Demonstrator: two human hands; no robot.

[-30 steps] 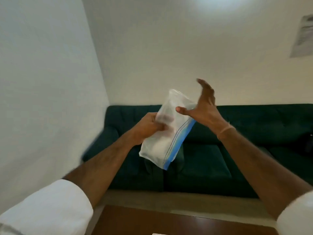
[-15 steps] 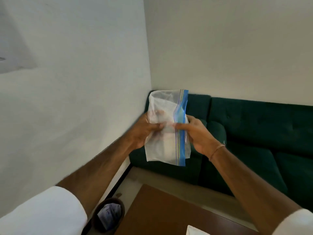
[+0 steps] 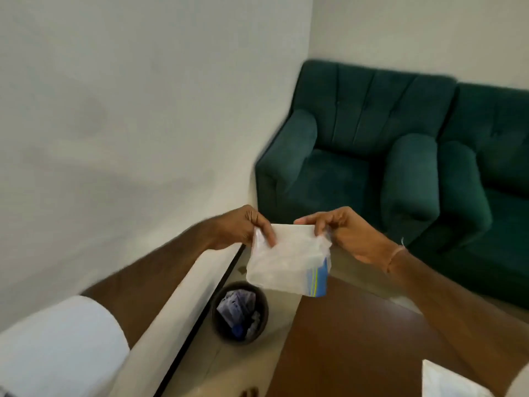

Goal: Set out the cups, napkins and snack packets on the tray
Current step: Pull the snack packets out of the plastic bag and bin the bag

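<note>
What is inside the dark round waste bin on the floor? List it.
The dark round waste bin holds crumpled purplish and blue wrappers piled near its top. They are blurred, and anything beneath them, along with the bin's bottom, is covered.

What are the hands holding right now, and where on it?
Both hold a clear plastic bag in the air: left hand pinches its upper left corner, right hand its upper right corner.

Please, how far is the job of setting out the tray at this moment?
Done: nothing that shows; no tray or cups are in view. In hand: the left hand and right hand hold a clear zip bag by its top corners, above the waste bin and the brown table. Left: seemingly the whole setting out. A white item lies on the table's near edge.
</note>
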